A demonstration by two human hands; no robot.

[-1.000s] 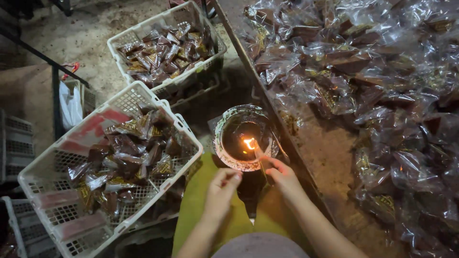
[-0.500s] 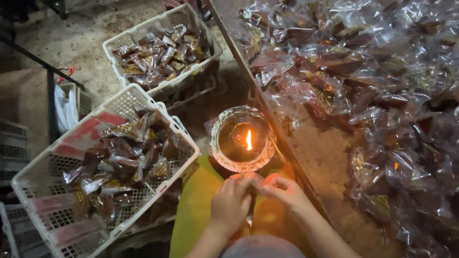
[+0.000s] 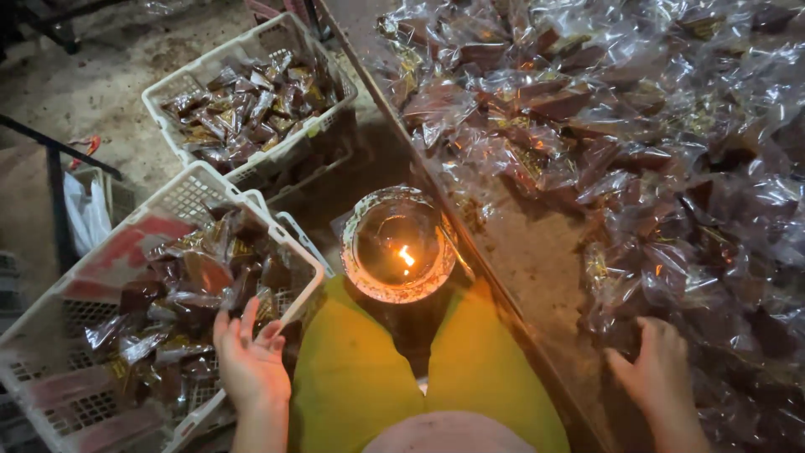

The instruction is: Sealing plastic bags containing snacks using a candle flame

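The left hand (image 3: pixel 250 362) has its fingers spread and loose, gripping nothing, resting at the near rim of the crate (image 3: pixel 50 319) left of the lamp (image 3: pixel 397 246), right over the wrapped packets (image 3: pixel 197 281) heaped inside. The right hand (image 3: pixel 658 369) lies open with fingers curled lightly on the pile (image 3: pixel 637 143) of clear-wrapped packets on the table (image 3: pixel 537 260) right of the lamp; no firm grasp shows. The lamp sits lit between the yellow-clad knees (image 3: pixel 356 369), within easy reach of both hands. A second crate (image 3: pixel 251 50) of packets stands beyond the lamp, to its left.
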